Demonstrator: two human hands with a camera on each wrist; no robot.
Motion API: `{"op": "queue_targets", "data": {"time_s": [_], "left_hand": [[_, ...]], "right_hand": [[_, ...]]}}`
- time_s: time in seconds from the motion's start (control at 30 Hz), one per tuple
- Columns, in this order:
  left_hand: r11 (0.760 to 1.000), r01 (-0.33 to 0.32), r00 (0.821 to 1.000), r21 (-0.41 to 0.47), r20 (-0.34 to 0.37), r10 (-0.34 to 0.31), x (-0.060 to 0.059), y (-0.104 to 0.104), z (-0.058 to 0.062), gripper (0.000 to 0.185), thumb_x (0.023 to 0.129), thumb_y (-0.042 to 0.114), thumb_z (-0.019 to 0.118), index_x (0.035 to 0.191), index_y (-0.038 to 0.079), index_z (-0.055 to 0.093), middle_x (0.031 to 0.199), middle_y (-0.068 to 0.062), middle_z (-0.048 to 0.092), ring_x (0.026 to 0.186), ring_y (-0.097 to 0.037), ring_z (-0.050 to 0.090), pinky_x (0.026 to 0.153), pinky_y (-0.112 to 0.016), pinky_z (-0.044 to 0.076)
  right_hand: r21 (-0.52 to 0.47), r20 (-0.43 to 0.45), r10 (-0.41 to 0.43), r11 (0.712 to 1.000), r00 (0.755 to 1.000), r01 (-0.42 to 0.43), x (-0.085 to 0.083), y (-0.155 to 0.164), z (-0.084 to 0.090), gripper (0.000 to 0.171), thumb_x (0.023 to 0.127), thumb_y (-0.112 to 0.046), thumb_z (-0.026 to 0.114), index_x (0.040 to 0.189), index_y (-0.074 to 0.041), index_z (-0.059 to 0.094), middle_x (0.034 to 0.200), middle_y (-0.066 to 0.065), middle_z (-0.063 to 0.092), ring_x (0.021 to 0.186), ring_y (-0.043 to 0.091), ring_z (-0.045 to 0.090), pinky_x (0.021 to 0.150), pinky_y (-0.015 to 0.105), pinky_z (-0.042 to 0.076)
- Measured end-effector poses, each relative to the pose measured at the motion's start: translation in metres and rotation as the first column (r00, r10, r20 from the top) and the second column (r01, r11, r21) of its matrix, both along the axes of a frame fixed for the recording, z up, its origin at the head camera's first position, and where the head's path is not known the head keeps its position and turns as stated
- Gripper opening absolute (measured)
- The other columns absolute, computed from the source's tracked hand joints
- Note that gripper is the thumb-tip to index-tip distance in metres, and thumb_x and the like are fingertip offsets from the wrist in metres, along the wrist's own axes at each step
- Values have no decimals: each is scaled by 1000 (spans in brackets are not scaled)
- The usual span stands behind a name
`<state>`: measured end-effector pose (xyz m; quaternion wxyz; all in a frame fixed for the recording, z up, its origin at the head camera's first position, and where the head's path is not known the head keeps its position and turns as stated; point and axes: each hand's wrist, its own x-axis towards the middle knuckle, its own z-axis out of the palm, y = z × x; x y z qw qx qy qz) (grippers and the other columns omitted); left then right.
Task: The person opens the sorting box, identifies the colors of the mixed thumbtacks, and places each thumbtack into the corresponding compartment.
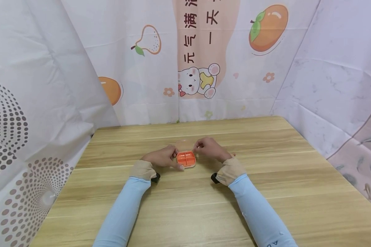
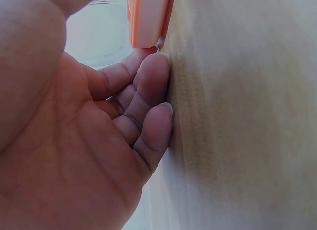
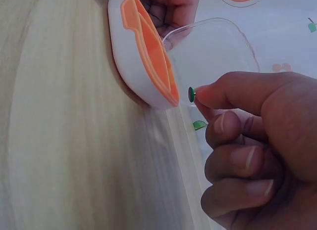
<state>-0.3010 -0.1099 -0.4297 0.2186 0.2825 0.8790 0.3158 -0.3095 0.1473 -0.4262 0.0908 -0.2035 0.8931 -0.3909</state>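
- Curtains of printed white cloth (image 1: 133, 68) hang round three sides, with pears, oranges and a cartoon bear on the middle panel and grey dots on the left one.
- Table of pale wood-grain board (image 1: 266, 192) carries everything; both pale blue sleeves (image 1: 123, 209) reach in from the near edge.
- Left hand (image 1: 162, 158) lies on the table just left of the box. Its fingers (image 2: 148, 86) are curled with their tips pressed against the board, and the uppermost ones touch the box's near corner, steadying it; the thumb side seems to rest on the box's left edge.
- Right hand (image 1: 211, 149) hovers at the box's right rear corner. Thumb and forefinger are pinched shut on something tiny, the other fingers folded into the palm.
- Small square pill box, white outside with an orange divided tray (image 1: 186, 159), sits on the table between the two hands, near the middle of the board.
- Clear plastic lid (image 3: 218, 57) of that box stands open, tipped back on the far side.
- Tiny green bead-like piece (image 3: 191, 94) is held at the right fingertips, just off the box's rim and not yet inside.
- Step in hand, as I judge it: bringing the piece to the open box. The next move would call for carrying it over one chosen compartment and letting go low, while the left hand keeps the box from sliding.
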Motion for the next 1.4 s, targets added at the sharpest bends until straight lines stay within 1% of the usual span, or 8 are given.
{"op": "queue_targets", "data": {"time_s": [0.2,0.3,0.43,0.53,0.77,0.9,1.13,1.4], "left_hand": [[1000,-2,1000,-2,4,2,0,1,1,59,83,40,87,115,5,52,108,-8,52,95,-20,47,82,-32,43],[1000,-3,1000,2,6,3,1,1,1,59,83,39,87,116,5,52,108,-8,52,95,-20,47,82,-32,43],[1000,-2,1000,2,4,2,1,0,0,60,83,40,87,117,5,52,108,-8,52,94,-20,47,81,-32,43],[1000,-4,1000,5,5,4,0,-1,-2,61,83,40,87,118,5,52,108,-8,53,94,-20,47,80,-32,43],[1000,-10,1000,13,14,10,-1,-1,-3,59,84,39,87,117,5,52,108,-9,52,93,-20,47,80,-32,43],[1000,-9,1000,-3,5,9,0,1,-2,59,83,40,87,116,6,52,108,-8,52,94,-20,47,81,-31,43],[1000,-8,1000,-14,-4,8,1,1,0,58,83,41,87,114,6,53,107,-8,53,94,-19,47,82,-32,42],[1000,-9,1000,-7,4,9,1,1,1,59,83,40,88,114,5,53,108,-8,53,94,-20,47,81,-32,43]], "right_hand": [[-21,27,1,1000,1000,0,1,0,0,9,97,-15,70,95,-8,75,91,3,70,77,15,53,67,29,45],[-35,54,-4,999,999,6,1,-1,0,11,98,-15,69,96,-6,75,89,4,70,74,14,55,65,28,47],[-68,120,-11,998,993,19,2,-2,-1,13,99,-14,67,96,-5,75,77,8,69,63,12,57,58,26,46],[-86,162,-19,996,987,34,3,-2,-1,13,99,-14,67,96,-5,76,68,8,67,55,11,55,52,25,42],[-87,184,-34,995,982,51,5,-4,-4,13,100,-16,67,96,-7,76,60,4,61,49,10,46,46,26,36],[-84,172,-37,995,984,53,5,-4,-4,12,98,-15,69,94,-6,75,62,6,62,51,11,47,48,26,37],[-71,159,-40,996,987,52,3,-4,-6,12,99,-17,69,95,-7,75,75,6,64,61,12,50,56,27,41],[-96,166,-14,995,986,30,3,-1,-7,12,100,-15,68,97,-6,75,80,5,66,63,12,51,58,27,41]]}}
